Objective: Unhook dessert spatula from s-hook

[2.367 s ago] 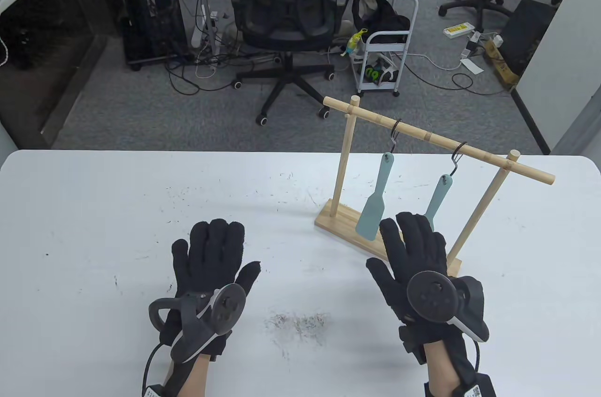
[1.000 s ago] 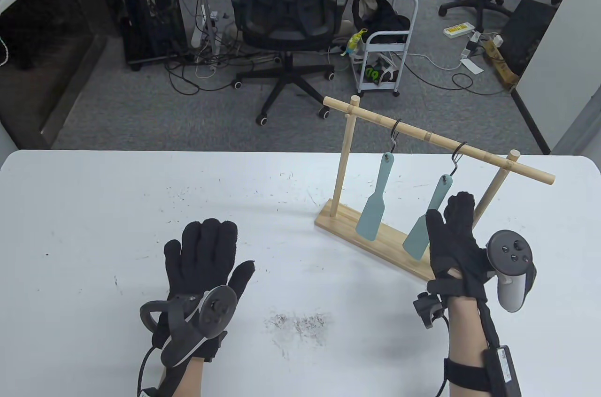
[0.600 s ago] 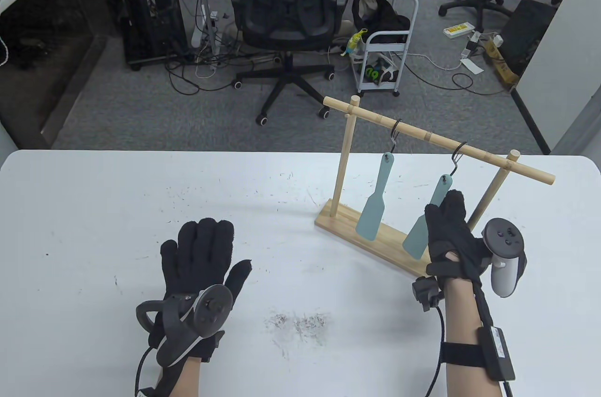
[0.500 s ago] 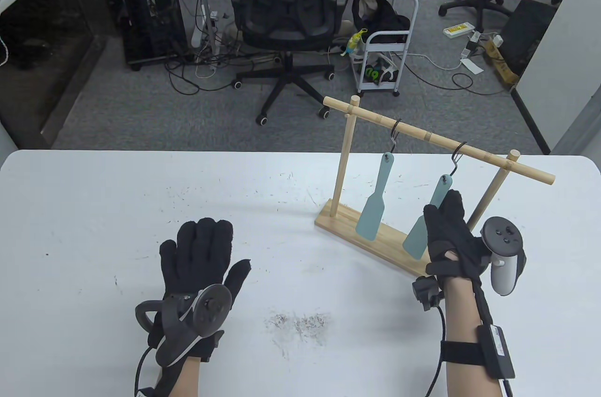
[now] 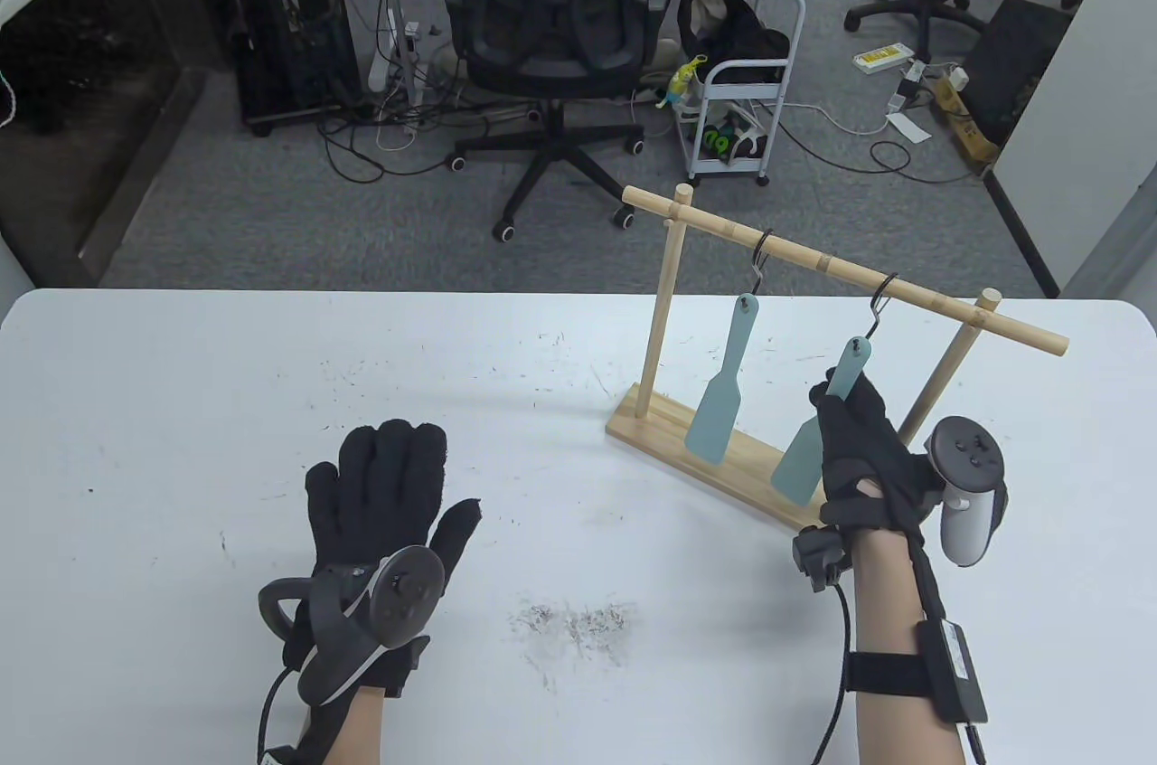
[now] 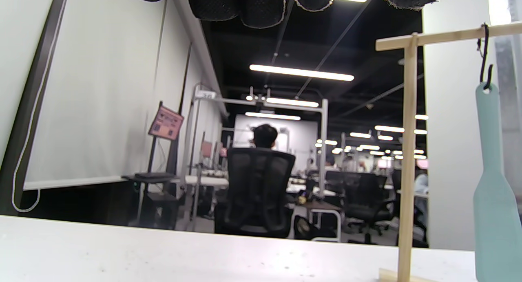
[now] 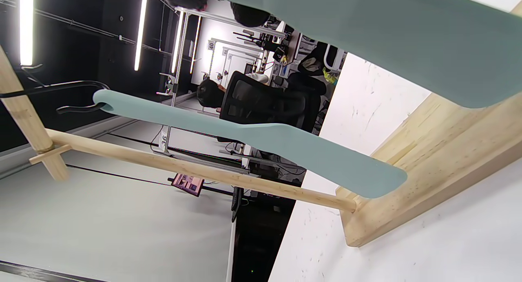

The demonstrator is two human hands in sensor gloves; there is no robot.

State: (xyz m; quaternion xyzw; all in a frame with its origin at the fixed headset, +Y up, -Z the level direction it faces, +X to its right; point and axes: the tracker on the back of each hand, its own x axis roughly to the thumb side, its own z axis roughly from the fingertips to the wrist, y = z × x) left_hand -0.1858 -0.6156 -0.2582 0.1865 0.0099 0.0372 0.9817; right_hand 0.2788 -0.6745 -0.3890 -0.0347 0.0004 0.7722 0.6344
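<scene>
- On the white surface [image 5: 181, 403], a wooden rack [image 5: 841, 269] carried two teal spatulas on black hooks.
- At the rack's right side, the right hand [image 5: 863, 448] gripped the handle of the right spatula [image 5: 818, 430], fingers [image 5: 836, 403] wrapped around it while it hung from its hook [image 5: 881, 301].
- Nearby, the left spatula [image 5: 723, 385] hung free.
- Well apart, the left hand [image 5: 384, 494] lay flat, fingers extended together.
</scene>
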